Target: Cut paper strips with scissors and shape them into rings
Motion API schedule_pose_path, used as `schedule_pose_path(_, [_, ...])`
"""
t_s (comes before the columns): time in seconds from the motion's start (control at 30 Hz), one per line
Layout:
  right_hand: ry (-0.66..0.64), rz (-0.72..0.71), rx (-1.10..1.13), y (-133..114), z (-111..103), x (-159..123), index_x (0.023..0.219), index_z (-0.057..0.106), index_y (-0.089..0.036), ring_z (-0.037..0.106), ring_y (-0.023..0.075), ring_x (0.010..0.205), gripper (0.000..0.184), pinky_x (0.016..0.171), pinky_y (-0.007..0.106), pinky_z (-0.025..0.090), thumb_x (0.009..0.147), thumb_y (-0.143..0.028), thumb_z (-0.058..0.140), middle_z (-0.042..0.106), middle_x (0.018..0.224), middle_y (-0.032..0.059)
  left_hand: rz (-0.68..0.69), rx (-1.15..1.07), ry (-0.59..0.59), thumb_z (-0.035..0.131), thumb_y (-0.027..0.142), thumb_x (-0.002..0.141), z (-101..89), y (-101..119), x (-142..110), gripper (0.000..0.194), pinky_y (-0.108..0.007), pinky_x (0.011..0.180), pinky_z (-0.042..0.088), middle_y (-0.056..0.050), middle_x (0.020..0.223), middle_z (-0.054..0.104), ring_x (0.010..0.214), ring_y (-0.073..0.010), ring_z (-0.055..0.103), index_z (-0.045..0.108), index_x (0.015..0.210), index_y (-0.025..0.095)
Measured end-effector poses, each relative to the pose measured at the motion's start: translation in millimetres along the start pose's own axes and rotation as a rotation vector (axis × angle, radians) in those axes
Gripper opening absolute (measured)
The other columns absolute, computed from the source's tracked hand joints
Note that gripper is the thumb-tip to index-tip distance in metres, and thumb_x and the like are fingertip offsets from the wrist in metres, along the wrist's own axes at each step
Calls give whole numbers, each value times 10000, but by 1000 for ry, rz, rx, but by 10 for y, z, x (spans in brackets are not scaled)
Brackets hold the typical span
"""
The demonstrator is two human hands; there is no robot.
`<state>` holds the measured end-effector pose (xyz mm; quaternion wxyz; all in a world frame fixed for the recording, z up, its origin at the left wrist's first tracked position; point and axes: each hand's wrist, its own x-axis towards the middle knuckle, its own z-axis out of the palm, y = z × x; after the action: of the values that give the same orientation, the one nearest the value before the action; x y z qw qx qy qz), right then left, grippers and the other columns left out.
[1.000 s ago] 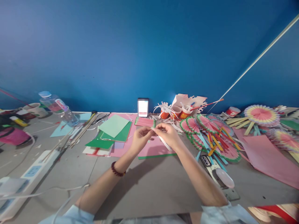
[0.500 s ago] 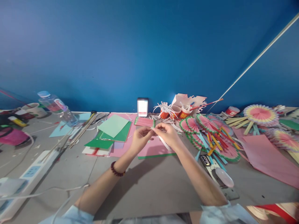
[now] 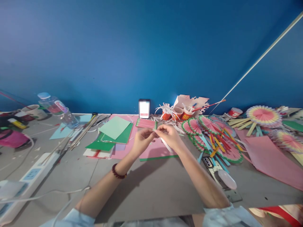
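Observation:
Over a pink paper sheet with a green edge (image 3: 153, 153), my two hands meet fingertip to fingertip. A narrow white strip (image 3: 167, 145) hangs down from beneath my right hand (image 3: 170, 137), whose thumb and finger pinch its upper end. My left hand (image 3: 142, 141) is closed too, thumb against fingers at that same end of the strip. The exact contact between the fingertips is too small to make out. Just behind the hands lies a pleated pink paper piece with green ends (image 3: 146, 123).
Green paper sheets (image 3: 115, 127) lie to the left, near thin sticks (image 3: 85, 132) and a power strip (image 3: 30, 176). A phone (image 3: 144, 109) stands against the wall. Red paper cups (image 3: 187, 114), pleated paper fans (image 3: 210, 126) and another phone (image 3: 209, 162) are to the right.
Both hands keep their pinch on the white strip with almost no movement. The view has shifted very slightly.

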<state>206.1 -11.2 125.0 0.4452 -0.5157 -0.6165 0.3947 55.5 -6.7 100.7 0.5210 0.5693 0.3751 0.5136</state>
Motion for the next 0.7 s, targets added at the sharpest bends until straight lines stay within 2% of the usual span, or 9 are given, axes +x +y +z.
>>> schedule_pose_path(0.5, [9, -9, -20, 11, 3, 19, 730, 579, -189, 539, 129, 583, 205, 546, 245, 433, 752, -392, 603, 596, 682, -4, 30, 25, -36, 649, 399, 783, -17, -2, 0, 263, -260, 589, 568, -75, 778, 719, 721, -202, 706, 658, 828, 140])
schedule_pose_path(0.7, [-23, 4, -35, 2, -3, 12, 739, 578, -187, 539, 121, 583, 164, 545, 234, 428, 750, -351, 581, 592, 694, -9, 51, 110, -26, 584, 442, 829, -38, 52, 5, 320, -261, 570, 561, -72, 737, 706, 673, -187, 691, 680, 805, 137])
